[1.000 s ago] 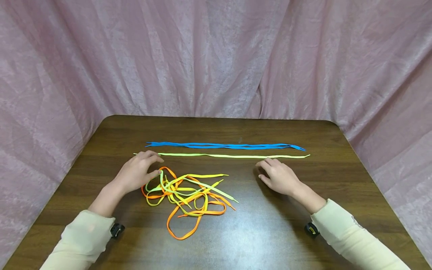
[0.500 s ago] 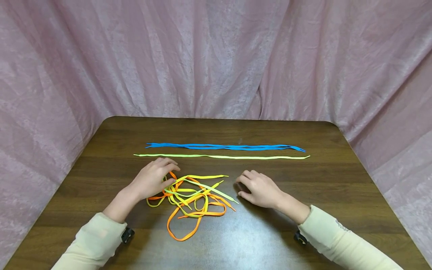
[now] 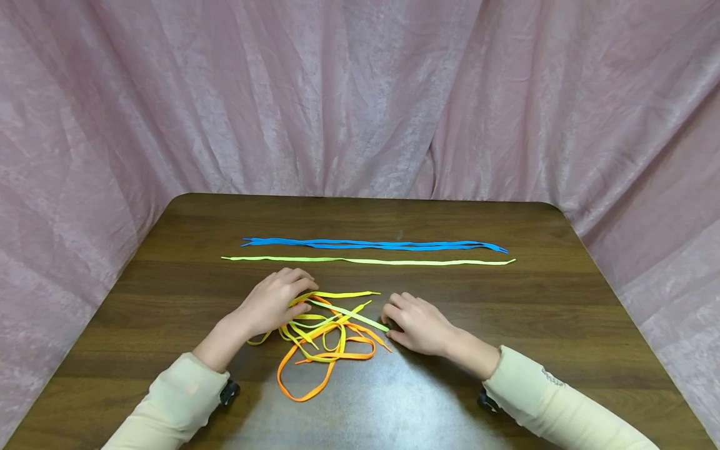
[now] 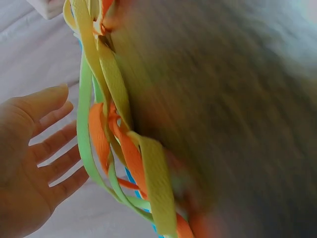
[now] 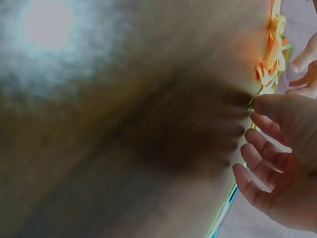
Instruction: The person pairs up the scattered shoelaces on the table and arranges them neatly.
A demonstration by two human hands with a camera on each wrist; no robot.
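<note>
A tangle of flat shoelaces, orange, yellow and light green, lies on the table between the hands. My left hand [image 3: 274,303] is over the tangle's left part in the head view and covers some of it. In the left wrist view its fingers [image 4: 62,136] are loosely spread and hold nothing. At the right side of the tangle, my right hand [image 3: 419,325] pinches the end of a light green shoelace [image 3: 360,317] between thumb and fingers. An orange shoelace [image 3: 304,399] loops toward the front, and a yellow shoelace [image 3: 345,294] points right.
Behind the tangle, a straightened light green shoelace [image 3: 422,262] lies across the brown table [image 3: 534,300]. Farther back, blue shoelaces [image 3: 365,244] lie side by side. A pink curtain [image 3: 360,100] hangs behind the table and at both sides.
Both hands have moved inward and toward the front. The left hand has come over the tangle; the right hand has gone left and taken hold of the light green shoelace's end.
</note>
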